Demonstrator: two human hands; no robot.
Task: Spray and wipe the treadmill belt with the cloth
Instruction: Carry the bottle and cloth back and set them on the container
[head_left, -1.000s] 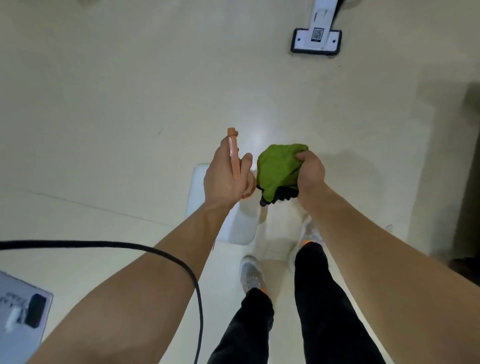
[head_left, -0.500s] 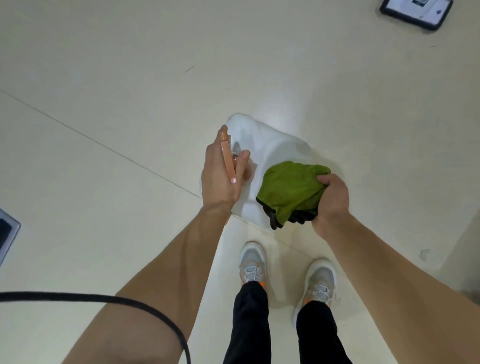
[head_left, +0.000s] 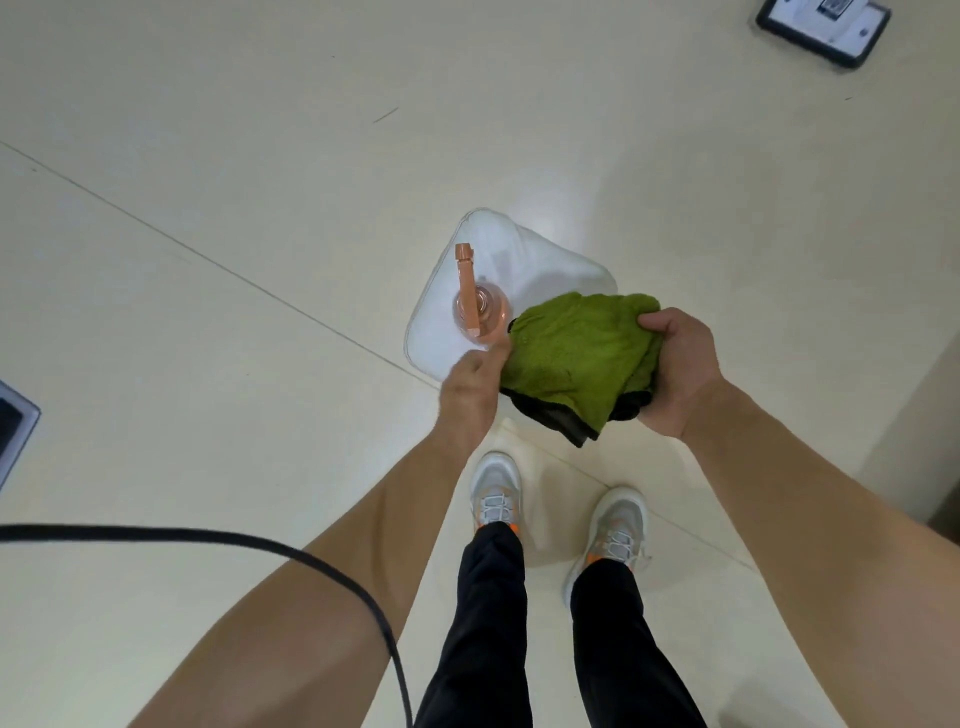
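Observation:
A clear spray bottle (head_left: 475, 306) with an orange trigger head stands upright on a small white stand (head_left: 545, 265) in front of my feet, with no hand on it. I hold a green cloth (head_left: 571, 353) with a dark underside, bunched up, just right of the bottle and above the stand's near corner. My right hand (head_left: 680, 374) grips its right side. My left hand (head_left: 470, 387) is closed at its left edge, thumb against the fabric, fingers hidden beneath. No treadmill belt is in view.
A black cable (head_left: 311, 561) loops across my left forearm at lower left. A black-framed white base (head_left: 826, 31) lies on the floor at top right. A grey device (head_left: 15, 431) shows at the left edge. My shoes (head_left: 493, 493) stand on the pale tiles.
My left hand has set the spray bottle down on the white stand, let go of it and moved to the cloth's left edge. The view has tilted further down.

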